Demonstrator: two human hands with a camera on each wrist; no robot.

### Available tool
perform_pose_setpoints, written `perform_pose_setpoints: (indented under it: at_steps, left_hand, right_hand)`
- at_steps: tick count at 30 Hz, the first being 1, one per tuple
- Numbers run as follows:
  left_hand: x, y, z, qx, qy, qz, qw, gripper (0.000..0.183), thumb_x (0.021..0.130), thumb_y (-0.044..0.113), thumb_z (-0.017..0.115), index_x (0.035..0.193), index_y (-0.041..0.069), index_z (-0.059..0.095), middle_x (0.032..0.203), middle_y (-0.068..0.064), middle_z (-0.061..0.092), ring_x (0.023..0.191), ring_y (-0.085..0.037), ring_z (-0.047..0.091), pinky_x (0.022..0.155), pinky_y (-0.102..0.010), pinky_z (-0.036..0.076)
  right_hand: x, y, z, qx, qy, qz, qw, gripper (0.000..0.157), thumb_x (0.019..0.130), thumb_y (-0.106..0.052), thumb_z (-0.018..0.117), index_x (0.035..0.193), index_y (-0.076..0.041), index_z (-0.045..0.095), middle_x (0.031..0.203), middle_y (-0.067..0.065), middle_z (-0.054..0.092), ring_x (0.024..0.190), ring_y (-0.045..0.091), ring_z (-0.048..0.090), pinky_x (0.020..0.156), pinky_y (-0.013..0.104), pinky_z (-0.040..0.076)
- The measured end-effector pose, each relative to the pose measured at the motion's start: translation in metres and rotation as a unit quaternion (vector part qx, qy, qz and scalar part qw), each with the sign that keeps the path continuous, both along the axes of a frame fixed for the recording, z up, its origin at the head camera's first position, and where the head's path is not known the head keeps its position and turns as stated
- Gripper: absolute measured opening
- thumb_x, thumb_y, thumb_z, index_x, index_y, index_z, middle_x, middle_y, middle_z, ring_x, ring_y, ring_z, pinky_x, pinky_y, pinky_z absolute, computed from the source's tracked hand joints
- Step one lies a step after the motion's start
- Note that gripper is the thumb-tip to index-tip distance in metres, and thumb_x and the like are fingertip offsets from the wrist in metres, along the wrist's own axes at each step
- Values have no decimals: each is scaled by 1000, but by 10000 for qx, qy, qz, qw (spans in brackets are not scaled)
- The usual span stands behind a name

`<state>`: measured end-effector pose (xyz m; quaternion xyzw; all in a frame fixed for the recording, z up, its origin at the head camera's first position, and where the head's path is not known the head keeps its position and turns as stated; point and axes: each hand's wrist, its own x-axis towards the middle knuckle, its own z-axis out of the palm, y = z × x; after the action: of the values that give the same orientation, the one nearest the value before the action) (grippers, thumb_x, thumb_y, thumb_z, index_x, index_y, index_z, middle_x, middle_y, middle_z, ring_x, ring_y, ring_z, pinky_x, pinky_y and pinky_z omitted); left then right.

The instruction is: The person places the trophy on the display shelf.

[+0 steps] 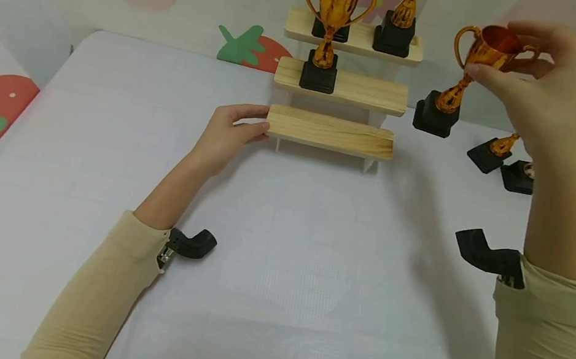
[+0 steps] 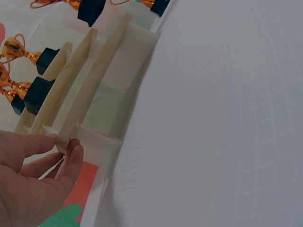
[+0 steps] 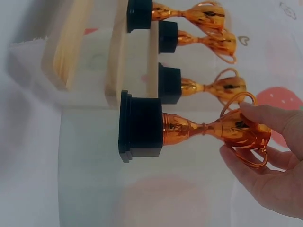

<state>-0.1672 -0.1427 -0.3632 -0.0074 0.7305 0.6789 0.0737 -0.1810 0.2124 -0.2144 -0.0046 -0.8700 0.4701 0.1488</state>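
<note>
- Head view, at the left: the left grip (image 1: pixel 229 133) pinches the left end of the lowest wooden shelf (image 1: pixel 331 132). That board looks stiff, so its end seems a sound place to steady it.
- Along the middle, a gold trophy cup (image 1: pixel 337 2) stands on the middle shelf (image 1: pixel 370 94), with two more trophies (image 1: pixel 395 34) on the top shelf (image 1: pixel 363 43). Slim-waisted things; I'd expect a jolt to rock them.
- Just right of the shelves, the held trophy (image 1: pixel 454 96) is in the air, tilted, apart from the boards. The right grip (image 1: pixel 552 95) has its bowl (image 1: pixel 488 47) between thumb and fingers.
- From where I stand it looks light, rigid and slick, probably shiny plastic. I'd hold the bowl or waist; the thin left handle (image 1: pixel 457 43) might snap.
- Farther right, partly hidden, other trophies (image 1: pixel 486 155) sit on the white-covered bench (image 1: pixel 310 257).
</note>
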Motion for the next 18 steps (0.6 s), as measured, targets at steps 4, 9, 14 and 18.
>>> perform_pose_setpoints:
  at_steps: [4, 9, 14, 18]
  left_hand:
    - [0, -1, 0, -4, -11, -1, 10000, 43, 106, -2, 57, 148, -11, 53, 154, -23, 51, 109, -15, 64, 110, -33, 56]
    - [0, -1, 0, -10, -7, -7, 10000, 42, 106, -2, 58, 148, -10, 54, 154, -23, 51, 111, -16, 65, 110, -34, 56]
    - [0, -1, 0, -18, -33, -9, 10000, 42, 106, -1, 58, 148, -10, 54, 153, -23, 51, 113, -17, 64, 111, -34, 55]
    - [0, -1, 1, -18, -60, 4, 10000, 43, 107, -1, 58, 148, -10, 53, 154, -23, 51, 113, -18, 64, 112, -34, 55]
  right_hand:
    - [-2, -5, 4, 107, 30, 2, 9999, 55, 93, -10, 81, 145, -15, 63, 120, -16, 57, 97, 0, 62, 108, 19, 53]
    - [-5, -10, 6, 179, -4, 74, 9998, 57, 94, -13, 81, 148, -15, 61, 126, -13, 58, 100, 0, 62, 110, 18, 52]
    - [-9, -16, 8, 235, -135, 127, 9996, 58, 96, -17, 79, 150, -18, 58, 143, -4, 57, 106, 2, 59, 112, 18, 50]
    - [-13, -23, 8, 219, -117, 126, 9996, 57, 96, -17, 79, 150, -19, 59, 146, -1, 57, 108, 4, 59, 113, 19, 49]
